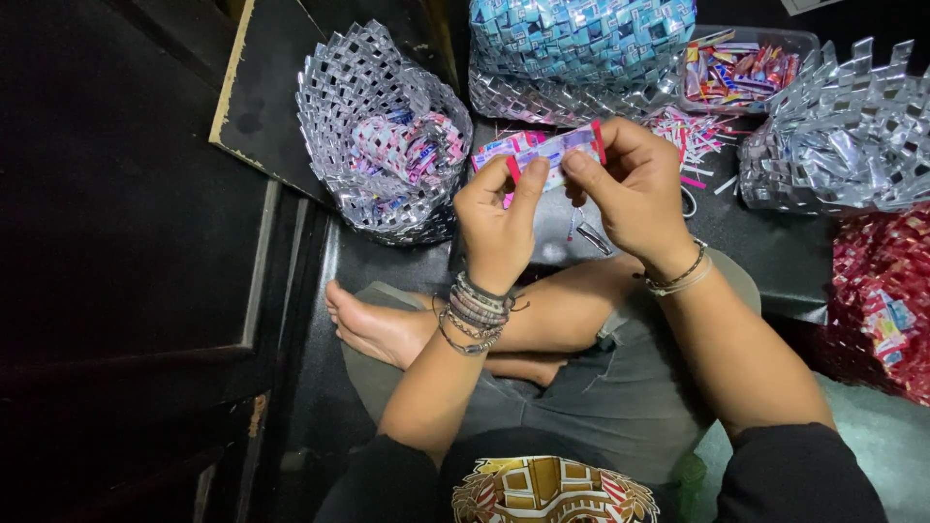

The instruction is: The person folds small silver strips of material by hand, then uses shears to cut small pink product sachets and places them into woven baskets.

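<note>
1. The person is sitting cross-legged on the dark floor (387,261), and both hands are lifted in front of the chest, which puts the work close under the eyes.
2. The left hand (499,218) is pinching the near end of a folded wrapper strip (542,150), pale pink and blue with red edges. Its grip is closed on the strip, thumb and forefinger pressed together, which looks like a way of keeping the fold from springing open.
3. The right hand (635,189) is clamping the far end of the same strip, fingers curled over the top edge, so the strip is being held taut and level between the two hands, above the knees and clear of the floor.
4. A silver woven basket (373,126) is lying tipped on its side just left of the hands, with its mouth facing the person; folded pieces are showing inside it, within easy reach.
5. A blue woven piece (581,44) is sitting beyond the hands, with a clear tray of coloured wrappers (741,68) beside it and loose strips (693,131) scattered just under the tray, all near the right hand.
6. Another silver woven piece (838,136) and a red woven piece (882,300) are resting further right, well apart from the hands.
</note>
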